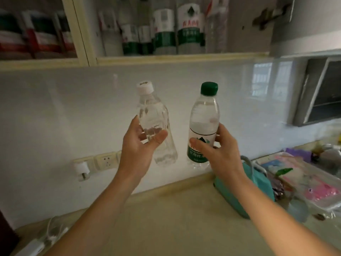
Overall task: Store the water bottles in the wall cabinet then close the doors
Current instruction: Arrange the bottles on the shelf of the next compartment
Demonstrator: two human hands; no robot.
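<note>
My left hand [137,145] grips a clear unlabelled water bottle with a white cap [155,115], tilted slightly left. My right hand [217,148] grips a water bottle with a green cap and green label [203,119], held upright. Both bottles are raised in front of the white backsplash, below the wall cabinet [166,59]. The cabinet's right section stands open and holds several bottles [166,30] on its shelf. Its left section sits behind a glass door [35,28] with blurred boxes inside.
A beige counter [175,218] runs below my arms. A teal bag [245,183] and a clutter of packets [304,180] lie at the right. Wall sockets [105,160] sit low on the backsplash. White cables [48,235] lie at the lower left. A range hood [321,91] hangs at the right.
</note>
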